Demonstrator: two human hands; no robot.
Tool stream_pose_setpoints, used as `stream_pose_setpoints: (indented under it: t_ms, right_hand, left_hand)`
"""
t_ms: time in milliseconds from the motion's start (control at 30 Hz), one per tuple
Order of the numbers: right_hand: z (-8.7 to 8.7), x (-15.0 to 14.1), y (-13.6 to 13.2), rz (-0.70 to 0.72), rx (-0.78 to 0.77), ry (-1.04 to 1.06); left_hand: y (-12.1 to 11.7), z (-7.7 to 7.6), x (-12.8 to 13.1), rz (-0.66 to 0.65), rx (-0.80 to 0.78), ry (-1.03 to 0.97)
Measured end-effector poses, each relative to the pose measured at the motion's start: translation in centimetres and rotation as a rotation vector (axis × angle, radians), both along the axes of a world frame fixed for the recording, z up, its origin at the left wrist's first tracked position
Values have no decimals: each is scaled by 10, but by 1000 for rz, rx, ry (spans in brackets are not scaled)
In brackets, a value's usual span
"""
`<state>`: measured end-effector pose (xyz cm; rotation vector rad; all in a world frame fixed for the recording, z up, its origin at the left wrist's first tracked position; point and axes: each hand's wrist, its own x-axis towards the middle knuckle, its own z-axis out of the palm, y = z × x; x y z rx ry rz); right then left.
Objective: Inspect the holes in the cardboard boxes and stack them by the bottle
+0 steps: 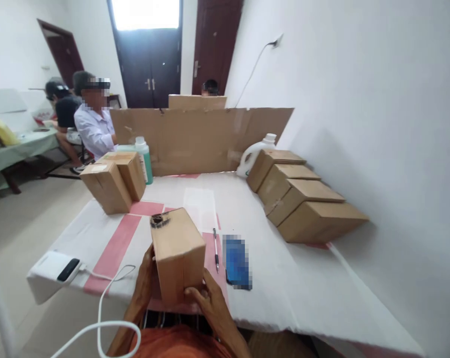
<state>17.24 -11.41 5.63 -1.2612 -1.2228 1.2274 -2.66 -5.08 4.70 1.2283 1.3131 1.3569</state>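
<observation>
Between my two hands is a brown cardboard box (178, 243), slightly turned, near the front edge of the table. A dark-edged hole shows at the far left corner of its top. My left hand (146, 268) presses along the box's left side, its fingers mostly hidden behind it. At the lower right, my right hand (206, 293) grips the box, thumb on the near face and fingers on the right side. Just right of the box lie a pen (216, 251) and a phone (237, 261) with a blurred screen.
Several cardboard boxes (314, 219) lean in a row at the right, beside a white jug (260, 151). Two more boxes (107, 186) and a green bottle (144, 161) stand at left. A white power bank (55, 267) trails a cable. Cardboard (195, 139) screens the back; people sit beyond.
</observation>
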Motion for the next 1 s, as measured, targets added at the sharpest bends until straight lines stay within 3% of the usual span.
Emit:
stream_pose_setpoints:
  t_ms: [133, 233, 367, 500, 633, 767, 867, 1000]
  right_hand:
    - [22, 26, 2, -108, 38, -11]
    - [36, 35, 8, -208, 38, -32]
    - [28, 35, 19, -336, 29, 13]
    - [21, 35, 12, -222, 66, 92]
    - [49, 39, 2, -138, 106, 132]
    - [81, 46, 21, -177, 152, 61]
    - [75, 51, 51, -248, 165, -75]
    - [42, 44, 86, -205, 108, -26]
  left_hand:
    - [-19, 2, -3, -71, 14, 51]
    - [-33, 18, -2, -135, 136, 158]
    - [-33, 34, 0, -170, 183, 307]
    - [-31, 31, -2, -177, 171, 323]
    - [-32, 43, 0, -121, 259, 301]
    - [-14, 64, 10, -18, 288, 302]
    - [3, 65, 15, 42, 195, 252]
    - [11, 47, 18, -5, 47, 176]
